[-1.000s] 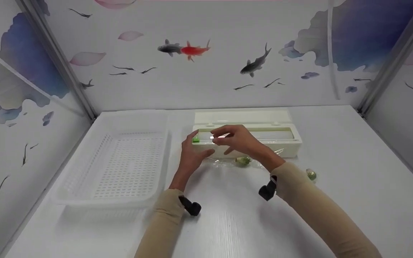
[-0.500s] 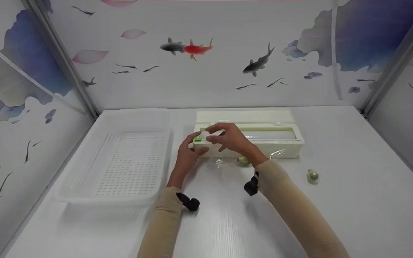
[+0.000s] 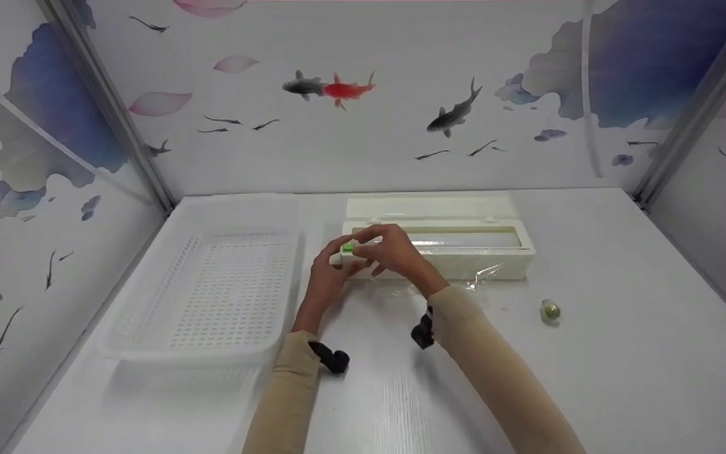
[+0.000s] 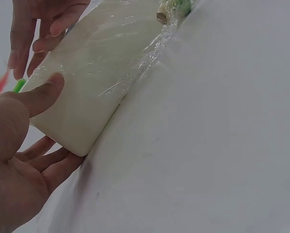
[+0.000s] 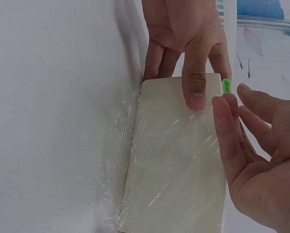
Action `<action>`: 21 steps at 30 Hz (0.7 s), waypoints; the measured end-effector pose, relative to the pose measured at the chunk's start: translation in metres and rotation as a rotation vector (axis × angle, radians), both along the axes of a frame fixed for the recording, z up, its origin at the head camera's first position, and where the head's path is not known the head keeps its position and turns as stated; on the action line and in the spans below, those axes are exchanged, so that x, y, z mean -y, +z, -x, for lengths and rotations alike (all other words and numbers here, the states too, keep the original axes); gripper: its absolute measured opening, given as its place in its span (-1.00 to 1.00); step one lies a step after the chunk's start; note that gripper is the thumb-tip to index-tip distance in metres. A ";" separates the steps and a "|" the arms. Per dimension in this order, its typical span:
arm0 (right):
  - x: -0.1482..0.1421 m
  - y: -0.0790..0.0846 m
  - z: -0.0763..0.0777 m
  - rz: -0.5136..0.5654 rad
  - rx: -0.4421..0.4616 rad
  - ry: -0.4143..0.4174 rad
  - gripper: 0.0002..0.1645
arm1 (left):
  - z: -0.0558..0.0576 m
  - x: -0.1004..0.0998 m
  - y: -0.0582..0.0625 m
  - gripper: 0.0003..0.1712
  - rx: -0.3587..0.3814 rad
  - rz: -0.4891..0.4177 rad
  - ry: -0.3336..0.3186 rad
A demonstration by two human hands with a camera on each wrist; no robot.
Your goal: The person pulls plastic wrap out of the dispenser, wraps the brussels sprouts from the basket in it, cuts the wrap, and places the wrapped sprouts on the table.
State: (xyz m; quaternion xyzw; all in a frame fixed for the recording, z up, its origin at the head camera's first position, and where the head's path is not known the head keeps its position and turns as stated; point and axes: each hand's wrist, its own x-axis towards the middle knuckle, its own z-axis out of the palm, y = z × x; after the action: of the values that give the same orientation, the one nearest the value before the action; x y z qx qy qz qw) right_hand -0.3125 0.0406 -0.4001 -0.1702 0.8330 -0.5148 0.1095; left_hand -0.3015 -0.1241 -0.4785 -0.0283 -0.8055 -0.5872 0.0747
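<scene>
A cream cling film dispenser stands with its lid raised and its film roll showing. My left hand grips the dispenser's left end, thumb on the front face and fingers round the end. My right hand is at the green slide cutter, its thumb and fingertips right beside it and slightly apart. Clear cling film hangs down the front onto the table. In the left wrist view a Brussels sprout lies at the film's lower edge; in the head view it is hidden behind the right forearm.
A white perforated basket stands on the left of the white table. A second Brussels sprout, wrapped in film, lies to the right. Printed panels enclose the table at the back and sides.
My right hand has moved left along the dispenser's top to the green cutter, and its forearm now covers the nearer sprout. The left hand keeps its grip on the dispenser's end.
</scene>
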 end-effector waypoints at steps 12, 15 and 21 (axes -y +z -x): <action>0.011 -0.002 0.000 -0.070 -0.024 -0.077 -0.70 | -0.004 0.001 -0.001 -0.38 -0.004 -0.004 -0.019; 0.013 -0.002 0.000 -0.104 -0.043 -0.089 -0.73 | -0.004 0.002 -0.001 -0.35 0.007 -0.017 -0.026; 0.016 -0.003 0.002 -0.163 -0.103 -0.095 -0.78 | -0.001 0.000 -0.001 -0.36 -0.013 -0.003 -0.002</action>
State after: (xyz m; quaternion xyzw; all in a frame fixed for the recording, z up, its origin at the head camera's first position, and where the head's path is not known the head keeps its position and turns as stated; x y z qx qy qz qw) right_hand -0.3142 0.0250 -0.4028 -0.1475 0.8838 -0.4405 0.0555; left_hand -0.3005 -0.1244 -0.4793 -0.0325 -0.8040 -0.5884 0.0793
